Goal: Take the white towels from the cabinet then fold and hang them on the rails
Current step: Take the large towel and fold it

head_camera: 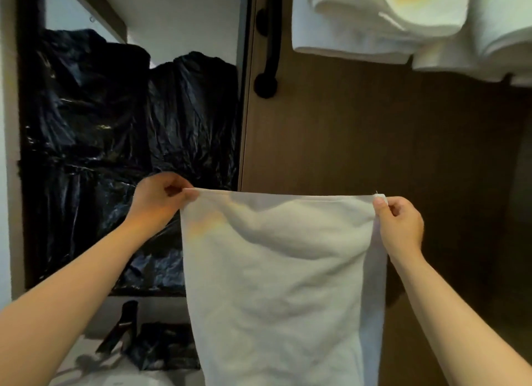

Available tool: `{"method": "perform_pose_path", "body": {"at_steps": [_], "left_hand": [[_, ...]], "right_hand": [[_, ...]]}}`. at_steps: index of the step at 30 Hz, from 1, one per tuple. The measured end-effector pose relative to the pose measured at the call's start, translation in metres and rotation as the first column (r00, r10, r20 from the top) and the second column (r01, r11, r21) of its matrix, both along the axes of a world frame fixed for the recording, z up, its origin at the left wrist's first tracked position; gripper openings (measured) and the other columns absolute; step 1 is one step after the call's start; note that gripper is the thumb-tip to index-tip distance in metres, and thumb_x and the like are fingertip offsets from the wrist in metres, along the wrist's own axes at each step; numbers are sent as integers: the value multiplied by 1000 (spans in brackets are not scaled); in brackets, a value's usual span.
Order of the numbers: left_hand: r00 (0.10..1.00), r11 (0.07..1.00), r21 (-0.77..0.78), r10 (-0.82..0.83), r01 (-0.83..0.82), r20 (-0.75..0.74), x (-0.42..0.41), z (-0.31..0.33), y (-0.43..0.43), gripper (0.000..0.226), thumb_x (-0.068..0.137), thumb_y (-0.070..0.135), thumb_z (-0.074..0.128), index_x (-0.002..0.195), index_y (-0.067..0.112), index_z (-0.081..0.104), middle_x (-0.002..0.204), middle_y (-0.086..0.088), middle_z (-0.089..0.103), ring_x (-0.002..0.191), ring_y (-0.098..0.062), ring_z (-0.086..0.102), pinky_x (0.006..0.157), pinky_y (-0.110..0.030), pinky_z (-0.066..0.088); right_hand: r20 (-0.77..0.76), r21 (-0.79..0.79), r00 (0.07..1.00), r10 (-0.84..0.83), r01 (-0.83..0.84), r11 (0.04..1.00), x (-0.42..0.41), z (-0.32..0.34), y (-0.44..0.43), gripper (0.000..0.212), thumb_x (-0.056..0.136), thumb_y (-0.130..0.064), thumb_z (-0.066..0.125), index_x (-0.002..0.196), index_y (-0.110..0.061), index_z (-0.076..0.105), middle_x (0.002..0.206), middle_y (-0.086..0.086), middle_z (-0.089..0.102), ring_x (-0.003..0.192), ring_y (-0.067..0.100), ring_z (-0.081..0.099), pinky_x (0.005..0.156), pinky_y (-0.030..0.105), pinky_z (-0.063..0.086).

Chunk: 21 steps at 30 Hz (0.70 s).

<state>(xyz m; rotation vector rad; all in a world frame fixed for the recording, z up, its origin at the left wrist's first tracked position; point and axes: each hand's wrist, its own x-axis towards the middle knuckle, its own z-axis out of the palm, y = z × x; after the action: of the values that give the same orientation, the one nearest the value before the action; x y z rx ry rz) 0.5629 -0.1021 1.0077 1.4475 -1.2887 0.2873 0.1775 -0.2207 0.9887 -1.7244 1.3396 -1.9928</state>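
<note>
Both arms are reaching forward, bare. The left hand (161, 201) and right hand (398, 227) are each pinching a top corner of a white towel (276, 284), grip closed on the cloth, holding it stretched and hanging. Behind, black bags (115, 126) are filling the cabinet (244, 103); folded towels (403, 19) are hanging above right.

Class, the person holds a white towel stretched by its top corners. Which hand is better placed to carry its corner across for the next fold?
Probably the left hand: the right hand sits below the hung towels, so the towel ends nearer them.
</note>
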Motion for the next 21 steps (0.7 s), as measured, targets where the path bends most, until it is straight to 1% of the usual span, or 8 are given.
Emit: {"method": "perform_pose_path", "body": {"at_steps": [3,6,9,11,12,14,17,21], "left_hand": [[999,999,-10,-34,34,-20,-1,2,-2,12,83,21,74,94,21,70,83,4,65,72,3,55,60,0,38],[998,997,82,-7,2,65,2,-5,-4,5,87,27,69,90,23,70,80,5,64,72,-1,55,62,-10,38],[996,997,82,4,-12,93,3,-12,-7,8,92,26,62,92,19,66,81,2,62,74,-12,55,62,-15,37],[997,997,78,5,-11,72,1,-15,-10,13,95,25,55,97,14,61,84,-4,62,78,-19,56,61,-21,38],[999,997,80,6,-10,52,0,-16,-12,16,97,25,51,101,12,59,87,-6,62,81,-22,56,61,-26,39],[1000,996,83,13,-12,-3,-3,-17,-15,21,99,25,46,109,9,56,94,-7,59,86,-24,53,65,-34,37],[995,998,59,24,-18,-93,-6,-18,-17,24,100,23,44,113,6,55,96,-7,54,88,-22,47,72,-32,34],[995,1000,-8,30,-31,-94,-12,-17,-17,22,97,27,50,105,10,61,89,-6,60,79,-21,52,61,-30,37]], "right_hand": [[41,2,998,52,-52,999,4,4,1,27,100,-37,50,96,-13,62,87,2,61,79,14,57,64,24,44],[73,93,993,90,-96,991,6,1,1,29,100,-39,46,97,-13,60,88,3,58,81,16,57,63,24,43],[101,179,983,152,-168,969,5,2,2,28,100,-39,49,90,-15,61,89,5,61,85,21,58,69,29,47],[192,247,941,278,-320,915,1,5,6,19,98,-36,55,89,-21,64,95,1,66,89,16,59,80,34,50],[230,268,904,360,-414,870,-3,6,9,16,97,-34,58,94,-21,67,99,0,68,94,15,61,84,34,49],[198,298,861,468,-508,808,-12,7,10,20,94,-32,61,106,-19,70,106,-2,71,101,16,63,86,33,48],[132,301,892,432,-451,840,-15,5,6,22,93,-29,64,111,-18,67,108,-2,68,101,12,59,88,32,43],[146,176,961,235,-259,950,-2,1,1,24,97,-24,58,118,-15,62,104,-3,64,99,13,59,74,23,45]]}}
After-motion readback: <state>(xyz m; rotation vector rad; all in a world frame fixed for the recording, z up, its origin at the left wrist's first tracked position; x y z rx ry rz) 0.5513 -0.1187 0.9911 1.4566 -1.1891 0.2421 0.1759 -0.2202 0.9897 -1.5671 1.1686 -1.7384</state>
